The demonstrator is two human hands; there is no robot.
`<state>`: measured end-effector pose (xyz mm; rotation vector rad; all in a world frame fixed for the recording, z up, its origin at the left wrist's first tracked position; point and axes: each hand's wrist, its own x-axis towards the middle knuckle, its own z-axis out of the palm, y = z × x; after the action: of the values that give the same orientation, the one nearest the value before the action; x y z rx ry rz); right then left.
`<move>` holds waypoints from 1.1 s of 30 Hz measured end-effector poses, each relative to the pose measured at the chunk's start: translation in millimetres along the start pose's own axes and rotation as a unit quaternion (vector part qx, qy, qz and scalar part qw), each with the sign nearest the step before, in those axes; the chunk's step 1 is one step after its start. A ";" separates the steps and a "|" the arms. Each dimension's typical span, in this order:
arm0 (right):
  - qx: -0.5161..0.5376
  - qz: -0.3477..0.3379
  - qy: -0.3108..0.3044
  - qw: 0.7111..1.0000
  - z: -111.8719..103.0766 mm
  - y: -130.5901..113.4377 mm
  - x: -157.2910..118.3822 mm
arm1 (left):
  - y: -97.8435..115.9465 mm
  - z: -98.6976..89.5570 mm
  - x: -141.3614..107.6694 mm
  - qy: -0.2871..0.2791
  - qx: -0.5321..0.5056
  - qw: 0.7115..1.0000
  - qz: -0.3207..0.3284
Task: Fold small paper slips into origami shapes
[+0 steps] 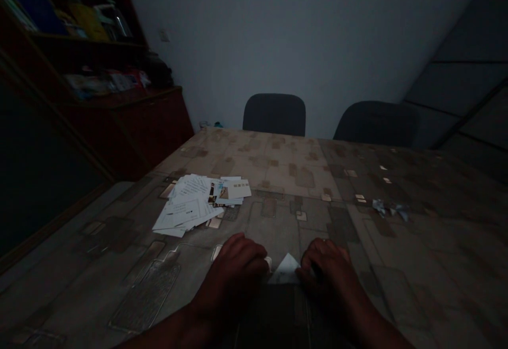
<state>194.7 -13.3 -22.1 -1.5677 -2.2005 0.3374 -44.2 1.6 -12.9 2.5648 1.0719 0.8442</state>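
Note:
A small white piece of folded paper [286,270] shows between my two hands, its visible part a triangle with the point facing away from me. My left hand [242,261] is closed at the paper's left corner, fingers curled down. At the right corner my right hand [326,264] grips with thumb and fingers pressed together. Both hands are low over the near part of the table, and the fingertips are partly hidden in the dim light.
A patterned cloth covers the table [278,161]. To the left lies a loose pile of printed papers and cards [190,206]. Small crumpled paper pieces [391,208] rest at the right. Two dark chairs [273,114] stand beyond the far edge, and a filled shelf cabinet [146,126] is at left.

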 end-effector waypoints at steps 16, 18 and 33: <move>0.028 0.022 -0.001 0.999 -2.9 -1.0 -4.5 | 11.8 30.0 -4.6 -0.048 0.091 0.984 0.146; 0.035 0.035 -0.011 0.999 -3.4 -0.8 -5.6 | 12.1 28.7 -4.1 -0.052 0.096 0.983 0.145; 0.030 -0.086 -0.009 0.996 -29.8 7.4 -16.3 | 7.2 30.8 -5.2 -0.073 0.105 0.980 0.153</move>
<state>219.3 -27.5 -2.0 -1.3382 -2.2962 0.3631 -24.8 -7.0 -37.0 2.9676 0.7724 0.6203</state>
